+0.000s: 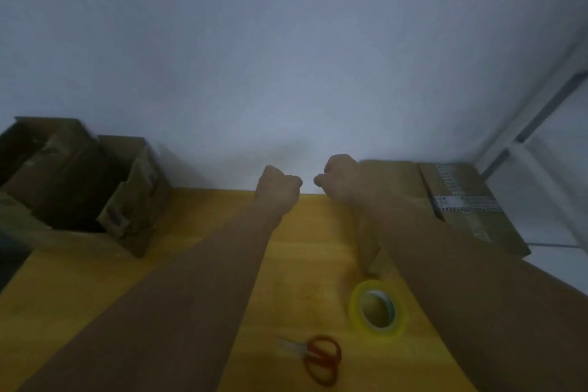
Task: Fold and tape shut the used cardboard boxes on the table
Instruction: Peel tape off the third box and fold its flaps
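Both bare forearms reach straight forward over the table, nearly parallel. The left hand (280, 184) and the right hand (339, 177) are each curled into a fist with the knuckles turned inward, facing one another across a narrow gap and not touching. Nothing shows inside either fist.

The hands hang at the far edge of the yellow wooden table (302, 248), just in front of the plain pale blue-grey wall (286, 57). Well to the left of the left hand stands an open brown cardboard box (79, 181) with its flaps up and a dark interior. Just beside the right hand, on its outer side, lies a closed brown cardboard box (461, 200) with strips of printed tape across its top; the right forearm crosses in front of its near corner. Nearer the person than both hands, between the two forearms, lies a roll of clear yellowish tape (377, 309), and nearer still a pair of red-handled scissors (318, 356), blurred.
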